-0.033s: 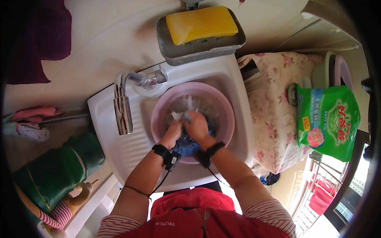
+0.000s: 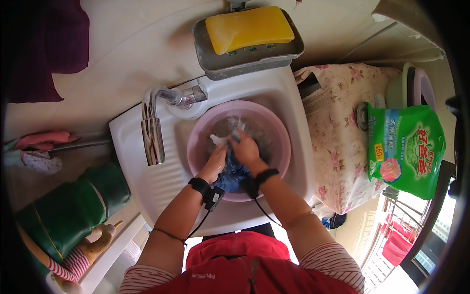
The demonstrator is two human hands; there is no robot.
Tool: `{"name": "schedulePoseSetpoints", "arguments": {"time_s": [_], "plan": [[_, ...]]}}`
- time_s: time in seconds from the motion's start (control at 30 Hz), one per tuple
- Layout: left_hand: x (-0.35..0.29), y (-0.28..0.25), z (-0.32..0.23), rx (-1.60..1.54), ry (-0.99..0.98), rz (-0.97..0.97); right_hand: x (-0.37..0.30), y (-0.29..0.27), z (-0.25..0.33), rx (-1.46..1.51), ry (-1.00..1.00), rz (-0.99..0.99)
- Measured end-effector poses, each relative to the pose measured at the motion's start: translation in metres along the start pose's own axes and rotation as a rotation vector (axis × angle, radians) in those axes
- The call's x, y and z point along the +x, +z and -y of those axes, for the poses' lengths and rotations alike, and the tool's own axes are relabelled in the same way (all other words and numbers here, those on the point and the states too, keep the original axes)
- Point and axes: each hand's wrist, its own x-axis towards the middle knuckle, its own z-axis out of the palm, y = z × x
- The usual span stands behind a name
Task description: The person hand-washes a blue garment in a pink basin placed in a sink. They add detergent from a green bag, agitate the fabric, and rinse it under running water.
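A pink basin (image 2: 198, 127) of water stands in the white sink. Wet blue cloth (image 2: 227, 180) lies bunched in it, partly under my hands, and a whitish piece of fabric (image 2: 218, 139) shows at its far end. My left hand (image 2: 213, 165) is closed on the left side of the cloth. Close beside it, my right hand (image 2: 245, 152) grips a bluish fold between thumb and fingers. Both hands are over the middle of the basin, and black bands with cords circle both wrists. How much of the cloth lies under the water is hidden.
Left of the basin a chrome faucet (image 2: 152, 139) reaches over the sink's ribbed ledge (image 2: 169, 171). A yellow soap bar (image 2: 249, 29) rests in a grey dish (image 2: 245, 63) behind. On the right, a green detergent bag (image 2: 406, 152) lies on a flowered cover (image 2: 338, 142).
My right hand has shifted slightly, its fingers spreading a little on the fold. The whitish fabric has moved a little. The basin is in the same place.
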Motion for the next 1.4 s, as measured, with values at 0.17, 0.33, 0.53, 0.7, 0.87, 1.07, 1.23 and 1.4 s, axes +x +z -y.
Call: {"name": "schedulePoseSetpoints", "arguments": {"time_s": [0.17, 0.33, 0.53, 0.7, 0.87, 1.07, 1.23, 1.4], "plan": [[0.002, -0.002, -0.001, -0.284, -0.278, -0.059, -0.005, 0.006, 0.005, 0.091, -0.167, -0.05], [0.009, -0.005, 0.001, -0.223, -0.393, 0.029, 0.006, 0.003, -0.011, -0.08, 0.063, 0.048], [0.022, -0.037, 0.014, 0.562, 0.094, -0.135, 0.047, 0.0, -0.055, 0.046, 0.122, -0.384], [0.037, -0.022, 0.049, 0.856, -0.181, 0.09, 0.041, 0.045, -0.05, -0.767, 0.091, 0.157], [0.057, -0.035, 0.043, 0.273, -0.276, 0.028, 0.065, 0.024, -0.063, -0.117, 0.133, -0.109], [0.032, -0.012, -0.002, -0.611, -0.286, 0.0, -0.004, 0.016, -0.035, 0.138, -0.393, -0.182], [0.012, -0.004, -0.001, -0.382, -0.333, 0.061, -0.004, 0.023, -0.017, -0.011, -0.132, -0.162], [0.019, -0.022, 0.019, -0.008, -0.343, 0.052, 0.043, 0.002, -0.051, 0.221, 0.099, -0.247]]}}
